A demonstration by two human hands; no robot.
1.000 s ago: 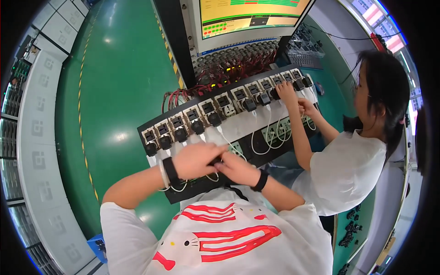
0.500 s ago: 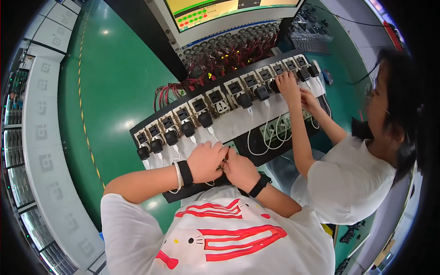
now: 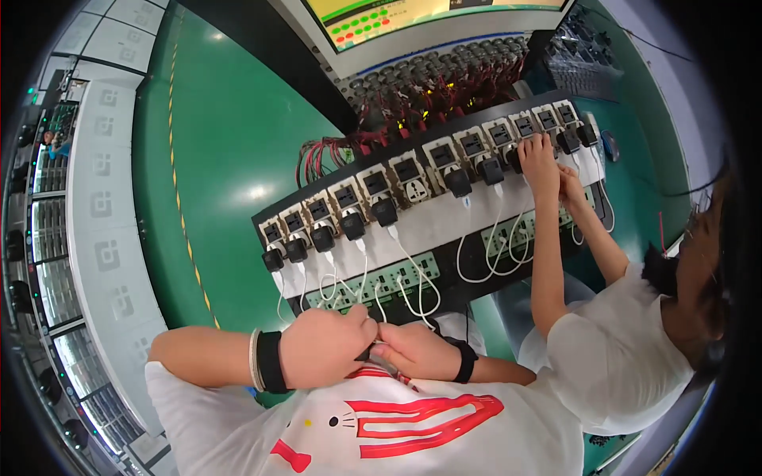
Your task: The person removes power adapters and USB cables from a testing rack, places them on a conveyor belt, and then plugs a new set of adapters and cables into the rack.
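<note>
Close to my shirt, my left hand is closed, with a dark bit showing beneath its fingers. My right hand meets it, thumb and fingers pinched together. Whatever lies between them is mostly covered and too small to name. Beyond my hands runs a long row of sockets on a rack. Several black power adapters are plugged into it, and one socket unit near the middle has none. White cables run from the adapters to a green circuit board just past my hands.
At my right, a co-worker's hand touches the adapters at the rack's right part. Behind the sockets are bundled red wires and a lit screen. A mouse lies at the far right. White cabinets line the left.
Both my hands have drawn back from the rack toward my body, still together, uncovering the green board and its cables. The view has shifted, so the rack sits farther right. The co-worker's hands stay at the sockets.
</note>
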